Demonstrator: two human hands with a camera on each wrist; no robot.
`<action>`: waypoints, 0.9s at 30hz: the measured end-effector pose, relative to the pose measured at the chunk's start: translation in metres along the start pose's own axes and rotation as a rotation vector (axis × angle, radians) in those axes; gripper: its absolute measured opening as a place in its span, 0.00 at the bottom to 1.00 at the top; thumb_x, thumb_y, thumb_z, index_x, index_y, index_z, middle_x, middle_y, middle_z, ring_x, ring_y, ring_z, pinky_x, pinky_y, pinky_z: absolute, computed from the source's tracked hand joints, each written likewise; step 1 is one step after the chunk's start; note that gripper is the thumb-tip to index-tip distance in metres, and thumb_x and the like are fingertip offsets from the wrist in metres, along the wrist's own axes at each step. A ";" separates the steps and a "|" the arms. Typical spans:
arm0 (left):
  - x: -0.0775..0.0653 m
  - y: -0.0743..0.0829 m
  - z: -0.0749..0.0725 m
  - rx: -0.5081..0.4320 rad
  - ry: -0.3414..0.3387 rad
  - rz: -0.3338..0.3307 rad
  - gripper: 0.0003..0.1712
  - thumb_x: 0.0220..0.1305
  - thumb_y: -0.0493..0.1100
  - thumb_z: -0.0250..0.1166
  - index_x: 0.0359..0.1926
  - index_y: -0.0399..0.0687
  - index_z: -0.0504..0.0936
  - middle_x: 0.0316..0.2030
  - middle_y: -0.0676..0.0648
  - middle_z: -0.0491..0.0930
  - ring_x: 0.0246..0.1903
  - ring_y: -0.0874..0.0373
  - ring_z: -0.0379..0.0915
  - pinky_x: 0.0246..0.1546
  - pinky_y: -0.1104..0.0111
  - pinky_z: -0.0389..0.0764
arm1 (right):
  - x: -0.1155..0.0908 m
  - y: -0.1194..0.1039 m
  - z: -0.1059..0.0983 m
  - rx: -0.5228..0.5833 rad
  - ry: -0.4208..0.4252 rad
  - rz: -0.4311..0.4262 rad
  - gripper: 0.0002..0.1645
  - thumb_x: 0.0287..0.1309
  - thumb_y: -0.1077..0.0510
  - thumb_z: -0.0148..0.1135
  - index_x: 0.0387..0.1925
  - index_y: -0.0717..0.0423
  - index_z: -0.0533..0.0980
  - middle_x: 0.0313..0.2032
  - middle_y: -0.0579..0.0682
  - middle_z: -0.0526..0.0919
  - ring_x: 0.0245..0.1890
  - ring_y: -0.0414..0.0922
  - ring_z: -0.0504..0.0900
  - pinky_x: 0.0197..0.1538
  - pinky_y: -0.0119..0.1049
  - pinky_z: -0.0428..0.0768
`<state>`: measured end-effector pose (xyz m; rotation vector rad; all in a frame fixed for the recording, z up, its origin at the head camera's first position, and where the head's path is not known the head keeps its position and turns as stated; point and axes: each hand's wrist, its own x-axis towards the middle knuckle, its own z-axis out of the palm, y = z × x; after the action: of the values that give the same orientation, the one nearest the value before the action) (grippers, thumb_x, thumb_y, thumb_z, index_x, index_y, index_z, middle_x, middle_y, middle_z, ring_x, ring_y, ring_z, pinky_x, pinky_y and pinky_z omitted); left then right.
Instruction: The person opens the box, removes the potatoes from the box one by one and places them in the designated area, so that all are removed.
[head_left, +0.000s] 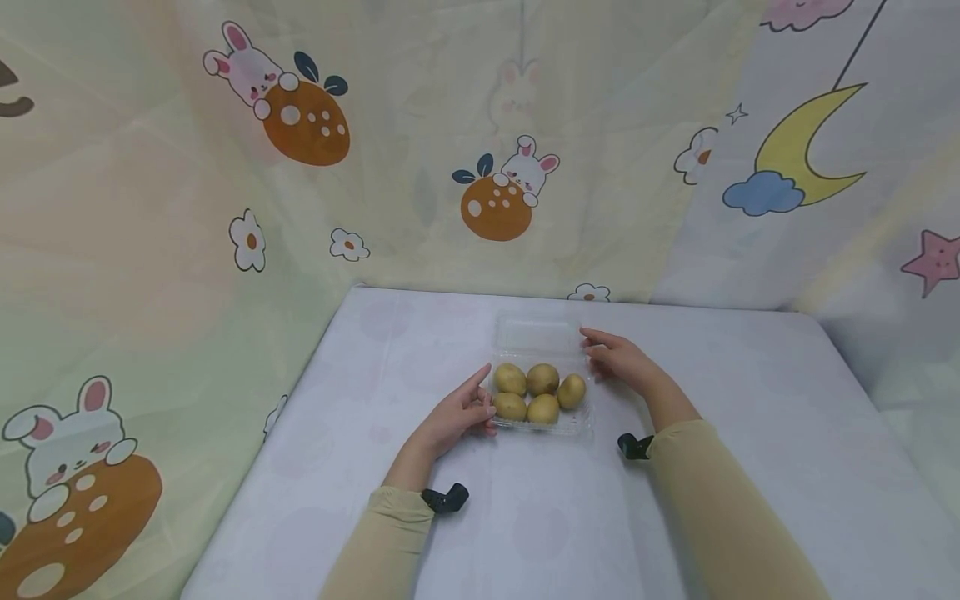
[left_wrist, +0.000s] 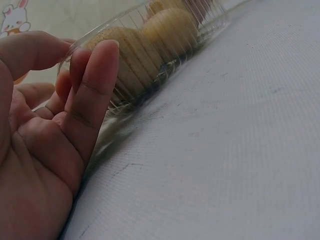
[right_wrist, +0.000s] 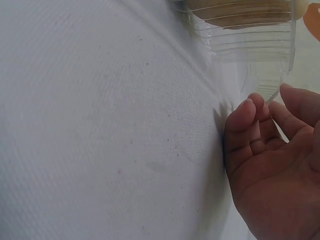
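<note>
Sleeves (head_left: 735, 508) closest; L hand (head_left: 457, 410) pinches box's (head_left: 576, 423) L rim, R hand (head_left: 618, 360) lid's (head_left: 536, 335) R edge. Box w/ potatoes (head_left: 542, 379) sits nr surface's (head_left: 525, 517) far edge, lid folded back. Prob. lid step; next needs steady box.

The right hand (right_wrist: 280, 170) is showing at four o'clock, its fingertips touching the edge of a clear plastic flap (right_wrist: 262, 77) between two and three. Above it, toward one o'clock, a clear ribbed container (right_wrist: 250, 45) is holding a rounded tan item (right_wrist: 235, 15), partly running out of view. White cloth (right_wrist: 90, 125) is spreading around nine o'clock, and an orange patch (right_wrist: 313, 21) is peeking in at two.
</note>
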<state>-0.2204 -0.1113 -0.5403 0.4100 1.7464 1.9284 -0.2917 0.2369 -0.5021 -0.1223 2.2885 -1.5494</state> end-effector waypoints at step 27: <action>0.000 -0.001 0.000 -0.005 -0.011 0.012 0.47 0.68 0.35 0.60 0.79 0.60 0.45 0.37 0.51 0.67 0.32 0.59 0.76 0.42 0.61 0.87 | -0.018 -0.039 -0.012 -0.309 -0.032 -0.040 0.25 0.71 0.48 0.53 0.66 0.51 0.69 0.59 0.57 0.73 0.44 0.57 0.78 0.44 0.43 0.82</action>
<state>-0.2203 -0.1112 -0.5412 0.4288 1.7356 1.9354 -0.2846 0.2366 -0.4584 -0.2729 2.4976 -1.1914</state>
